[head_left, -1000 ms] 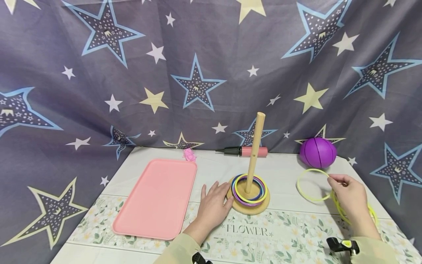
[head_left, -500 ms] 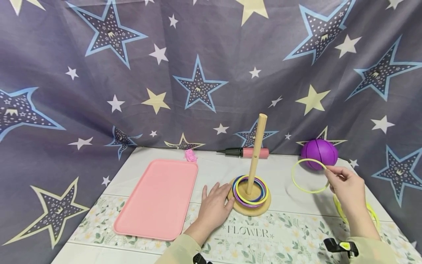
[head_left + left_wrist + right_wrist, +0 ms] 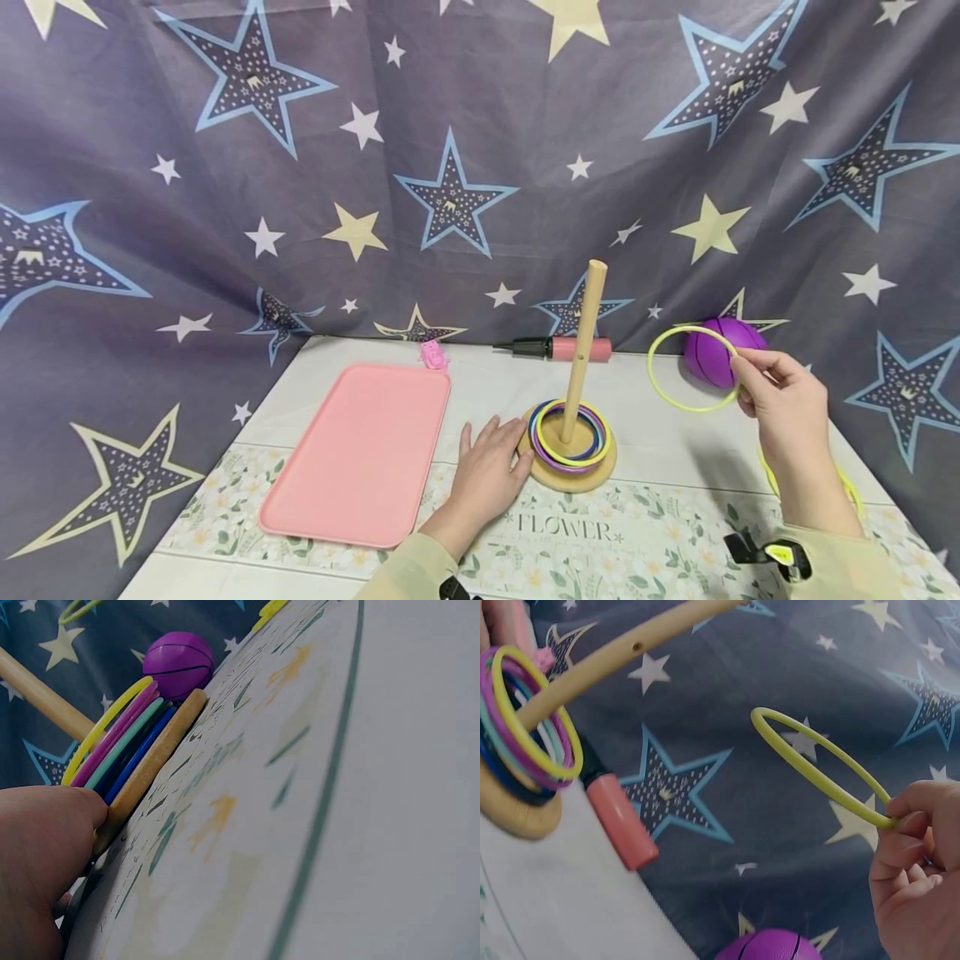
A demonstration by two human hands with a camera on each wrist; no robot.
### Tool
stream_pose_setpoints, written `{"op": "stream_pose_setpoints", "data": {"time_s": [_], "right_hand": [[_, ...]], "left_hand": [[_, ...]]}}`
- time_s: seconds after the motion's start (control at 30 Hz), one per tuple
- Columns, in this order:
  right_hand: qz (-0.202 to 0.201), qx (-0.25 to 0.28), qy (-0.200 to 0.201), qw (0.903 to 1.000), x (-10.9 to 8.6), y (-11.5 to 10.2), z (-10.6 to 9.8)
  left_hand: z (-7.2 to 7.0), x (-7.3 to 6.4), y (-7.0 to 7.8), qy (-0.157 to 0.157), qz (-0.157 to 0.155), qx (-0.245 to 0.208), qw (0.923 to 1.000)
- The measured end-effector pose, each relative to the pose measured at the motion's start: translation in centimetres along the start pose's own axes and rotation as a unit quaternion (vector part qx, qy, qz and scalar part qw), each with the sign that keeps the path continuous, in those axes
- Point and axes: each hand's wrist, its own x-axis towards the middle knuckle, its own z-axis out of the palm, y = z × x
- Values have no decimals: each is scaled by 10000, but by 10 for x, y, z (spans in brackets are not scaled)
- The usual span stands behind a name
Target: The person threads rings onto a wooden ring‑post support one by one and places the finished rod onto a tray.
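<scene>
Between thumb and fingers my right hand [image 3: 783, 408] pinches a thin yellow ring [image 3: 817, 776], raised above the table in front of the purple ball. My left hand [image 3: 486, 471] rests with fingers spread at the left edge of the round wooden base [image 3: 573, 479], touching it. From that base rises a wooden peg [image 3: 583, 342]. Around the peg's foot lie several rings, a yellow ring [image 3: 574, 742] on top, with purple, teal and dark blue ones below it in the left wrist view.
A pink tray [image 3: 360, 454] lies at the left, with a small pink toy [image 3: 432, 355] behind it. Along the back edge are a red and black hand pump [image 3: 577, 347] and a purple ball [image 3: 708, 358]. More yellow rings [image 3: 851, 493] lie partly hidden behind my right forearm.
My right hand has lifted the yellow ring up off the table, away from the other yellow rings and slightly to the left. The left hand stays where it was.
</scene>
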Motion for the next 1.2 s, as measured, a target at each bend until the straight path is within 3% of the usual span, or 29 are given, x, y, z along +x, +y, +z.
{"op": "stream_pose_setpoints", "data": {"time_s": [0.3, 0.63, 1.1, 1.2], "right_hand": [[-125, 941, -105, 9954, -5, -14, 20], [-503, 2058, -288, 9769, -8, -38, 46], [-761, 2766, -925, 9535, -22, -62, 77], [-808, 2794, -953, 9520, -24, -66, 83]], "left_hand": [[2, 0, -1, 40, 17, 24, 10000], [3, 0, -1, 33, 7, 17, 10000], [2, -1, -1, 52, -4, -21, 10000], [2, -1, 0, 80, 12, -35, 10000]]}}
